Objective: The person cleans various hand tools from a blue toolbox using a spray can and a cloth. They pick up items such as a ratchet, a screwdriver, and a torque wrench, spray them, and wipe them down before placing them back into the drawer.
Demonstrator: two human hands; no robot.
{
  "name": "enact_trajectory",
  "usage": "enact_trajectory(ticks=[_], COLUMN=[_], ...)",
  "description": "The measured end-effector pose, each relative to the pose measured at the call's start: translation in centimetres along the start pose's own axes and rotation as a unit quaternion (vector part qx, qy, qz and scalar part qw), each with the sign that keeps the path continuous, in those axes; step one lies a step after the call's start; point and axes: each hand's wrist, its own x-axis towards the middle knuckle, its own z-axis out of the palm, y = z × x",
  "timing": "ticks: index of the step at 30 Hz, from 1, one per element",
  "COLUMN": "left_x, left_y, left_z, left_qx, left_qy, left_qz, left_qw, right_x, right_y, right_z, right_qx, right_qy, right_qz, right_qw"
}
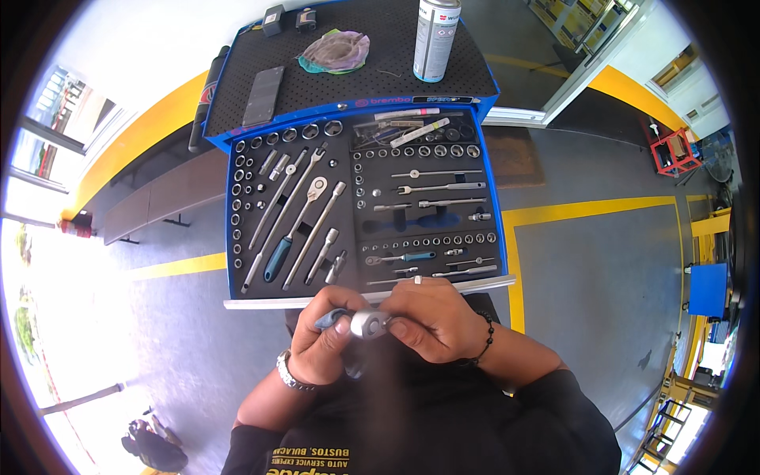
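Close in front of my body, just below the drawer's front edge, I hold a ratchet with a round, shiny metal head, slightly blurred. My left hand is closed around it, with a blue-grey part showing between thumb and fingers. Thumb and fingers of my right hand pinch at the other side of the head, on a small dark piece too hidden to name. Beyond both hands lies an open tool drawer. Its dark foam holds sockets, extension bars, a larger teal-handled ratchet and a smaller one. A blue ratchet-shaped recess shows at its right.
On the blue cabinet's perforated black top stand a spray can, a crumpled cloth and a dark flat phone-like slab. A long bench is at the left. A red stand is far right.
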Motion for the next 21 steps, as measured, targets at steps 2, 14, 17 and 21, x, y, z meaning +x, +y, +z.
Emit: enact_trajectory(ticks=[2,14,17,21], left_x=[0.6,2.8,1.9,1.9], left_y=[-1.2,-0.8,-1.2,-0.9], left_z=[-0.3,-1.3,-0.7,-1.0], left_qx=[0.096,0.215,-0.026,-0.024], left_qy=[-0.009,-0.05,-0.05,-0.1], left_qz=[0.142,0.117,-0.018,-0.015], left_qw=[0.985,0.968,0.998,0.995], right_x=[-0.1,0.4,0.3,0.0], right_y=[-0.1,-0.7,-0.2,0.0], right_z=[0.1,-1.3,-2.4,-2.5], right_qx=[0.052,0.054,0.012,0.09], right_qy=[-0.009,-0.017,-0.045,-0.094], right_qz=[0.048,0.158,0.094,0.117], right_qw=[0.997,0.986,0.994,0.985])
